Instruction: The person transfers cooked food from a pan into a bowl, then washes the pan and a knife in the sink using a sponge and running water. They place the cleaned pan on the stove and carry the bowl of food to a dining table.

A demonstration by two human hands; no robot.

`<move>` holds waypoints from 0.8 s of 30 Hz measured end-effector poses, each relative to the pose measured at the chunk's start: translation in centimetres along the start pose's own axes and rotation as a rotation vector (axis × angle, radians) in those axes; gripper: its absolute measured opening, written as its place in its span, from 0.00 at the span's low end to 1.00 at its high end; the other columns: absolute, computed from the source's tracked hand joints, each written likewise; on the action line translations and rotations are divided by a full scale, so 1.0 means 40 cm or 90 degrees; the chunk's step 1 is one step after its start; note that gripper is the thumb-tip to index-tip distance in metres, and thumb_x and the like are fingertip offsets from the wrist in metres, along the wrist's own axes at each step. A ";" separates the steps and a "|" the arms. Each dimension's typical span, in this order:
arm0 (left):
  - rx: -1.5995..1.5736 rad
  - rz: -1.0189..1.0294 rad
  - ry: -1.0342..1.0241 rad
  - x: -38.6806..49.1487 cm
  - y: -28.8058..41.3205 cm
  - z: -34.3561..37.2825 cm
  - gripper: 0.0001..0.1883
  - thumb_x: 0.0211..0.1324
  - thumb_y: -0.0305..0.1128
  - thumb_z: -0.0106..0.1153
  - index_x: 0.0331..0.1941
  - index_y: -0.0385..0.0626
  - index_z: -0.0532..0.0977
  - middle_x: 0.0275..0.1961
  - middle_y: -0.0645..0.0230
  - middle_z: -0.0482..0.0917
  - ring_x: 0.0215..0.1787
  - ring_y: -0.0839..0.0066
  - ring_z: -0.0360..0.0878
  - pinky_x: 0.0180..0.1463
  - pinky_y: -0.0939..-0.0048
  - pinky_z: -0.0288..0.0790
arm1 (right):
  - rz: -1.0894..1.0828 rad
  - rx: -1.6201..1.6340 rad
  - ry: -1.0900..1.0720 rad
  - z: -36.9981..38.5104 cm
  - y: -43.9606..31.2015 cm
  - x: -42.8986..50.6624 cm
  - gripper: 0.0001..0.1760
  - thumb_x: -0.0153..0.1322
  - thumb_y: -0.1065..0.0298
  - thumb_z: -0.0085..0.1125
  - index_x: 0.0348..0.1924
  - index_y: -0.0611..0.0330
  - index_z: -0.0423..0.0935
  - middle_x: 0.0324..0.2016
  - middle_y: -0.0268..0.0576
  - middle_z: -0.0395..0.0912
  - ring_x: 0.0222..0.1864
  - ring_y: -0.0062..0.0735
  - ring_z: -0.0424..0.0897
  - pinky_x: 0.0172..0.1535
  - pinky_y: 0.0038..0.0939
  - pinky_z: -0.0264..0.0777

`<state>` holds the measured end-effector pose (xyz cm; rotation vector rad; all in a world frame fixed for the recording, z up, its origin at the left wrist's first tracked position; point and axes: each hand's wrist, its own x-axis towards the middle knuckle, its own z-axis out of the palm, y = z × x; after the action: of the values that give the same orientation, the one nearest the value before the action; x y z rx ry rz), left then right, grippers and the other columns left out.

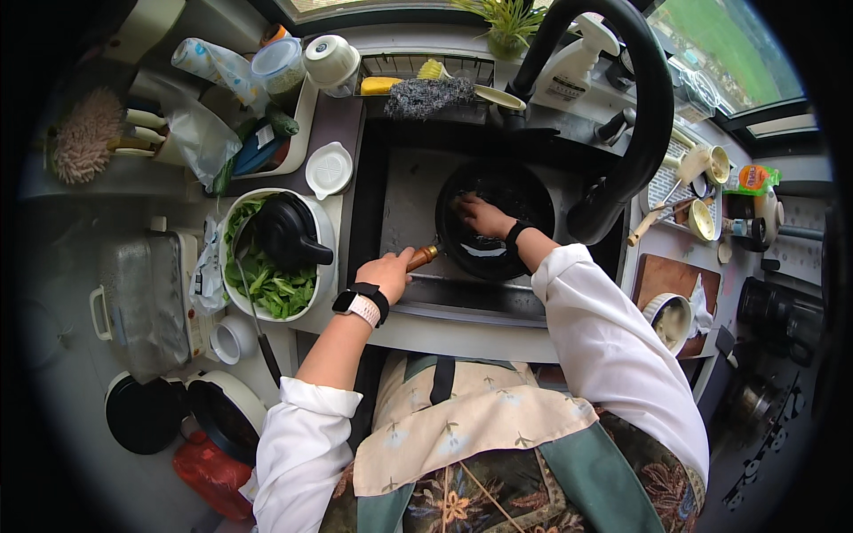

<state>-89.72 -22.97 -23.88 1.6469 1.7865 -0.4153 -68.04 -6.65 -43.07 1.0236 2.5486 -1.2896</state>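
A round black frying pan [533,200] lies in the dark kitchen sink [406,180], its inside wet and shiny. My left hand [386,274] is closed around the pan's wooden handle [422,258]. Inside the pan, my right hand [485,217] reaches down to the left part of its surface. Something brownish shows at the fingertips, too unclear to name; whether the hand grips it cannot be told. The black faucet [650,126] arches over the sink's right side. Behind the sink, a wire rack holds a yellow sponge [380,85], a grey scouring cloth [426,98] and a brush [434,69].
Left of the sink stands a white pot [326,233] of leafy greens [280,290] with a black lid and a ladle [266,350]. A white lid [328,170] lies behind it. A spray bottle [573,66] is beside the faucet. Right are a wooden board [656,270] and a bowl [668,322].
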 end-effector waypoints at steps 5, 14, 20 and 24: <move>0.007 -0.022 -0.033 0.019 -0.010 -0.007 0.23 0.63 0.41 0.57 0.60 0.58 0.65 0.45 0.58 0.81 0.46 0.55 0.82 0.47 0.56 0.76 | 0.006 -0.049 -0.439 -0.050 -0.104 -0.081 0.22 0.70 0.59 0.56 0.55 0.56 0.78 0.57 0.50 0.74 0.56 0.55 0.76 0.59 0.38 0.70; 0.013 0.023 -0.031 0.025 -0.019 0.025 0.22 0.61 0.35 0.57 0.58 0.53 0.64 0.41 0.58 0.82 0.45 0.56 0.82 0.46 0.56 0.77 | 0.370 -0.483 -0.083 -0.083 0.117 -0.141 0.14 0.65 0.60 0.61 0.38 0.57 0.86 0.44 0.42 0.84 0.54 0.46 0.79 0.49 0.41 0.77; -0.086 0.056 -0.101 0.007 0.007 0.032 0.25 0.59 0.31 0.59 0.59 0.49 0.62 0.43 0.53 0.81 0.48 0.52 0.80 0.51 0.55 0.74 | 0.456 -0.030 0.022 -0.080 0.107 -0.033 0.25 0.66 0.63 0.60 0.57 0.57 0.74 0.53 0.59 0.75 0.54 0.59 0.76 0.54 0.41 0.75; -0.093 0.050 -0.109 0.012 0.005 0.019 0.27 0.60 0.31 0.59 0.61 0.49 0.60 0.44 0.52 0.80 0.49 0.51 0.80 0.52 0.54 0.74 | 0.134 -0.003 0.238 -0.030 -0.005 0.020 0.35 0.68 0.68 0.58 0.68 0.52 0.60 0.61 0.58 0.67 0.56 0.60 0.74 0.59 0.42 0.71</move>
<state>-89.34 -23.06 -24.70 1.5271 1.5830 -0.3687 -68.55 -5.41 -42.46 1.6159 2.5946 -1.1253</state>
